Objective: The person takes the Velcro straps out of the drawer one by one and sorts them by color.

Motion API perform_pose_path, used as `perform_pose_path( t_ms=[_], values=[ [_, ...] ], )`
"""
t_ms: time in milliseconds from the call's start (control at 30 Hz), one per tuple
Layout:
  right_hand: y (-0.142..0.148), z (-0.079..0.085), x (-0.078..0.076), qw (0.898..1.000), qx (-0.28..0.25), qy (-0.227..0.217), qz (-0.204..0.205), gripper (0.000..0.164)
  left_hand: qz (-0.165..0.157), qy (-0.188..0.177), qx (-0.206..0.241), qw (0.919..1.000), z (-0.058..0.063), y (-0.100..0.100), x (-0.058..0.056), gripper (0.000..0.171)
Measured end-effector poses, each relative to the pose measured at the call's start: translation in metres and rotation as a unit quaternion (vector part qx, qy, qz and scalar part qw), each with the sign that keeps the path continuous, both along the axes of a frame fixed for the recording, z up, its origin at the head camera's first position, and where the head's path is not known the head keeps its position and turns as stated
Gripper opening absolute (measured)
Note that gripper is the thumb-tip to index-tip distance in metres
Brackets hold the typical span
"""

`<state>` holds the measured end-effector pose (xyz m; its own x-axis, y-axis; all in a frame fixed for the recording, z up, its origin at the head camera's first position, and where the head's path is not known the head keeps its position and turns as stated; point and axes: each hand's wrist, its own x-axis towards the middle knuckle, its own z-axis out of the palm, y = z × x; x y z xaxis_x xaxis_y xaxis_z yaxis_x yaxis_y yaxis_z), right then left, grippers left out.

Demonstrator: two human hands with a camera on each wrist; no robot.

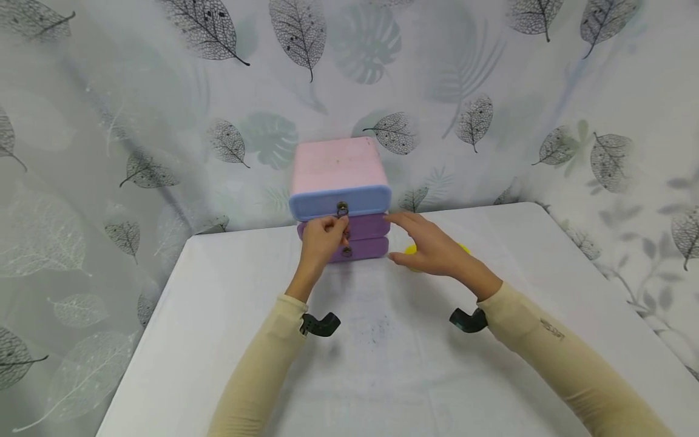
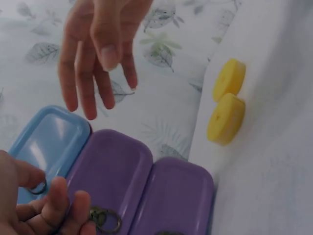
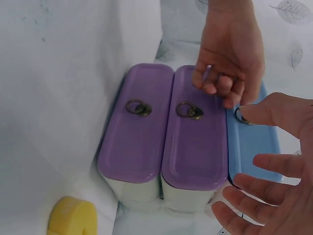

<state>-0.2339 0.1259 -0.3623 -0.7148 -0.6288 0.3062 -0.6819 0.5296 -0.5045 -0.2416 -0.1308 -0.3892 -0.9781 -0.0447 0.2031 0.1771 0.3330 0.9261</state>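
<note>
A small chest of drawers has a pink top (image 1: 337, 164), a blue top drawer (image 1: 311, 203) and two purple drawers (image 1: 371, 226) below. Each drawer front carries a metal ring pull. My left hand (image 1: 322, 240) is at the blue drawer's ring pull (image 2: 38, 188), fingers curled, with a fingertip and thumb pinching the ring. Beside the chest's right side, my right hand (image 1: 428, 246) has its fingers spread and holds nothing. In the right wrist view its thumb overlaps the blue front (image 3: 252, 147).
Two thick yellow discs (image 2: 226, 119) stand on the white-covered table (image 1: 371, 376), right of the chest and partly behind my right hand in the head view. A leaf-patterned cloth (image 1: 338, 79) hangs close behind the chest. Dark curved mounts (image 1: 322, 326) project from both wrists.
</note>
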Motion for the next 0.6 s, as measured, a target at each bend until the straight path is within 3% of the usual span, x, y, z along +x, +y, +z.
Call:
perform_pose_path(
  t_ms=[200,300,367,467,600],
  values=[
    [-0.006,0.003,-0.004,1.000,-0.012,0.009,0.017,0.072,0.018,-0.006,-0.130,0.9914,-0.016,-0.009,0.005,0.042],
    [-0.009,0.004,-0.006,1.000,-0.018,0.009,0.022,0.072,0.017,-0.017,-0.151,0.9883,-0.023,-0.011,0.004,0.037],
    [-0.011,0.005,-0.006,1.000,-0.017,0.010,0.022,0.071,0.011,-0.027,-0.134,0.9906,-0.027,-0.011,0.003,0.033],
    [-0.016,0.006,-0.007,1.000,-0.014,0.008,0.020,0.071,-0.008,-0.043,-0.046,0.9980,-0.032,-0.009,-0.001,0.028],
    [-0.022,0.009,-0.009,1.000,-0.011,0.005,0.017,0.072,-0.013,-0.058,0.059,0.9965,-0.039,-0.007,-0.003,0.026]
  ],
)
